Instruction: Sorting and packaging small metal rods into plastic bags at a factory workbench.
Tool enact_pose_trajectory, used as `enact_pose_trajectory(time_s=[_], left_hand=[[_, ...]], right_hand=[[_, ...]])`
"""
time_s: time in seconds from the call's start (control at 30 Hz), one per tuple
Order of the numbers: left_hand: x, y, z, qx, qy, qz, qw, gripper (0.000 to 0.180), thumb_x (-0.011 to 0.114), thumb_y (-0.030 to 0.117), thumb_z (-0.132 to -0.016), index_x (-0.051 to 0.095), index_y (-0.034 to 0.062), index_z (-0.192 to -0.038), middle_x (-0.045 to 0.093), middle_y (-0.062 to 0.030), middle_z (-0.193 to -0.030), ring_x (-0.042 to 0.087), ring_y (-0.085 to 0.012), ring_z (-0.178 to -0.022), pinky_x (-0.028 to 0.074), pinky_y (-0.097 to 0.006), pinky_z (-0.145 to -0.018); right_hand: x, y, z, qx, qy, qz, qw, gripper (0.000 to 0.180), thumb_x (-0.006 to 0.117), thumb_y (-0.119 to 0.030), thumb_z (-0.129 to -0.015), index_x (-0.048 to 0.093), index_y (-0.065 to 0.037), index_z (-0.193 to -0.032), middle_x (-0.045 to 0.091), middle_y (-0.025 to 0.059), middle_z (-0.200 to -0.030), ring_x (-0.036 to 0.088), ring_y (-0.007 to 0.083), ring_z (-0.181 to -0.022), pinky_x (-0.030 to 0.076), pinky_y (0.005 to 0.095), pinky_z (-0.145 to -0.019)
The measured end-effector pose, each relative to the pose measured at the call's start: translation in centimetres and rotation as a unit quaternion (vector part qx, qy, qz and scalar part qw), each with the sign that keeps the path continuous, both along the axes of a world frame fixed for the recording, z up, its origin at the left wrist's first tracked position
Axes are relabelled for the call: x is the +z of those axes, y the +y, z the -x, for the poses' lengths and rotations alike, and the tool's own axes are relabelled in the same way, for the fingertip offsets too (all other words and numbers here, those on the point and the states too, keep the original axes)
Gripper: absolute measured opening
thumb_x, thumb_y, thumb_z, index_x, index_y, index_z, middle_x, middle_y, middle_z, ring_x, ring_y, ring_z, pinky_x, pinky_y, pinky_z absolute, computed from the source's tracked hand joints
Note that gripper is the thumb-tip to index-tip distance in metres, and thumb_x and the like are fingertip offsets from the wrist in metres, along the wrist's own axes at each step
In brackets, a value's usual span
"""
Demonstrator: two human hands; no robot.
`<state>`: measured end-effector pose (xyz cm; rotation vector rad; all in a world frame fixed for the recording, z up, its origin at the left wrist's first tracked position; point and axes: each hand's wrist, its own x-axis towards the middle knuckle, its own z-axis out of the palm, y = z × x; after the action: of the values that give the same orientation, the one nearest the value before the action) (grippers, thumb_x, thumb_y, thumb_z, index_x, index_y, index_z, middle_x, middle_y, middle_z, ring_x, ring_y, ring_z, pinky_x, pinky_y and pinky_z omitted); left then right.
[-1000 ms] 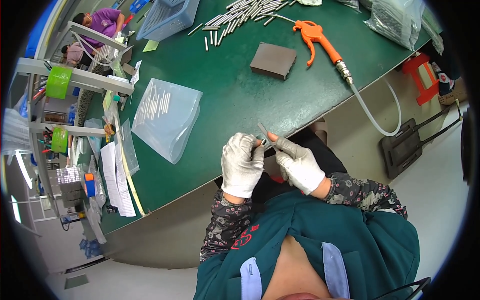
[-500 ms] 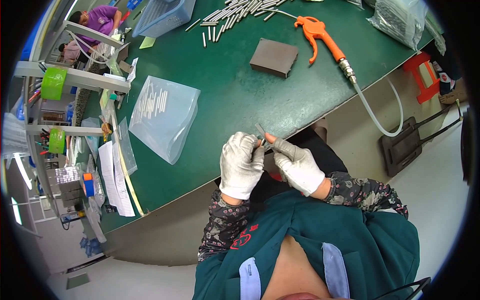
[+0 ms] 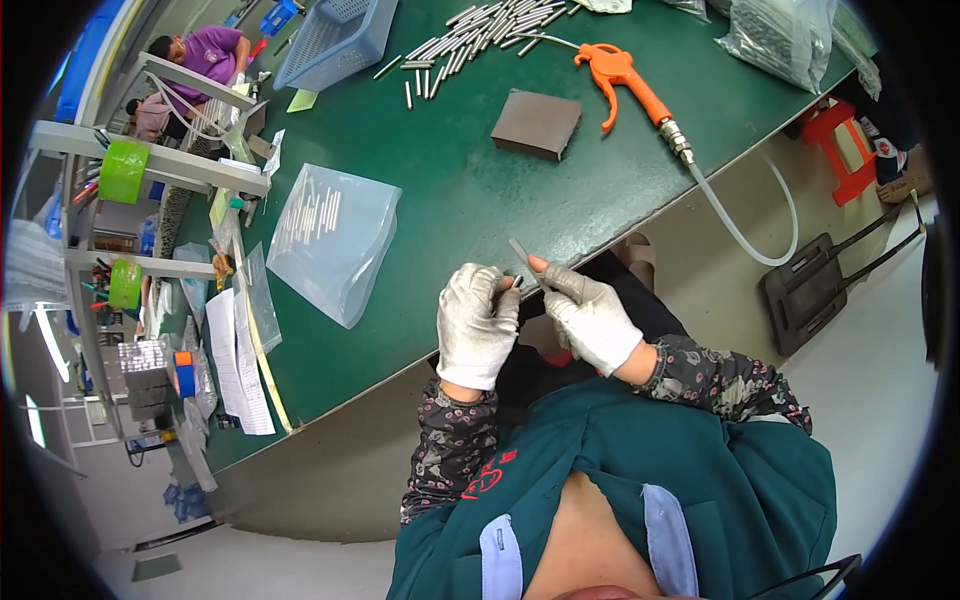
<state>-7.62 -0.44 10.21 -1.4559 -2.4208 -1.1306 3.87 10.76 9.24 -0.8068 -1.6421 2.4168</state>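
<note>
Green table point(image 3: 420, 200): near edge runs slantwise just beyond both hands; bare surface between clear bag point(image 3: 325, 240) and grey block point(image 3: 537, 123); rods point(image 3: 480, 35), orange air gun point(image 3: 625, 80) and blue basket point(image 3: 335, 35) lie well apart at far side. Left hand point(image 3: 475, 325), gloved: fingers curled narrow, tips at a small dark piece, contents unclear. Right hand point(image 3: 590, 315), gloved: fingers pinched on thin metal rod point(image 3: 525, 258), held tilted over table edge, between the hands.

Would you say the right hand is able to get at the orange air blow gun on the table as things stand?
Probably yes: the green table between the right hand and the orange air blow gun looks bare, though that hand is pinching a thin metal strip.
</note>
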Motion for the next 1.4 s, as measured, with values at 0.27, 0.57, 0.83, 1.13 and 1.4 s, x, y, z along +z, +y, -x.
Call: enact_pose_trajectory(time_s=[0.27, 0.57, 0.83, 1.13, 1.4], left_hand=[[0.2, 0.2, -0.2, 0.021, -0.035, 0.015, 0.999, 0.018, 0.066, -0.004, -0.067, 0.056, 0.0038, -0.08, 0.056, -0.0101, -0.076, 0.058, -0.0312, -0.072, 0.046, -0.04, -0.064], [0.5, 0.3, 0.0, -0.014, -0.015, 0.014, 1.0, 0.018, 0.067, -0.006, -0.068, 0.056, 0.0023, -0.08, 0.055, -0.01, -0.076, 0.057, -0.0282, -0.069, 0.046, -0.037, -0.062], [0.5, 0.2, -0.2, 0.012, -0.046, 0.025, 0.999, 0.018, 0.067, -0.003, -0.067, 0.056, 0.0047, -0.078, 0.057, -0.0091, -0.078, 0.057, -0.0307, -0.075, 0.046, -0.04, -0.067], [0.7, 0.2, 0.0, -0.001, -0.041, 0.024, 0.999, 0.018, 0.067, -0.003, -0.066, 0.055, 0.0044, -0.078, 0.057, -0.0094, -0.077, 0.057, -0.0309, -0.076, 0.046, -0.04, -0.067], [0.6, 0.4, 0.0, -0.014, -0.009, 0.013, 1.0, 0.023, 0.067, -0.008, -0.064, 0.054, 0.0012, -0.08, 0.055, -0.0114, -0.076, 0.057, -0.0295, -0.069, 0.046, -0.037, -0.063]], right_hand=[[0.0, -0.3, -0.7, 0.033, 0.027, 0.034, 0.999, 0.042, 0.05, -0.007, -0.091, 0.052, -0.014, -0.132, 0.049, -0.0059, -0.065, 0.043, 0.0006, -0.056, 0.038, 0.0169, -0.052], [-0.4, -0.1, 1.5, 0.005, 0.007, 0.003, 1.0, 0.038, 0.051, -0.009, -0.092, 0.054, -0.012, -0.13, 0.057, -0.003, -0.076, 0.047, 0.0025, -0.062, 0.043, 0.0182, -0.059], [-0.1, -0.1, -0.6, 0.016, 0.015, 0.008, 1.0, 0.043, 0.05, -0.008, -0.091, 0.051, -0.015, -0.133, 0.052, -0.0042, -0.068, 0.044, 0.0016, -0.057, 0.041, 0.0185, -0.054], [0.2, -0.4, -0.4, 0.033, 0.014, -0.044, 0.998, 0.041, 0.049, -0.007, -0.092, 0.051, -0.011, -0.133, 0.051, -0.0048, -0.068, 0.043, 0.0012, -0.056, 0.039, 0.0175, -0.053], [0.9, 0.4, 0.8, 0.003, -0.013, 0.032, 0.999, 0.042, 0.049, -0.007, -0.091, 0.052, -0.012, -0.132, 0.054, -0.0044, -0.071, 0.044, 0.0017, -0.056, 0.04, 0.0182, -0.052]])
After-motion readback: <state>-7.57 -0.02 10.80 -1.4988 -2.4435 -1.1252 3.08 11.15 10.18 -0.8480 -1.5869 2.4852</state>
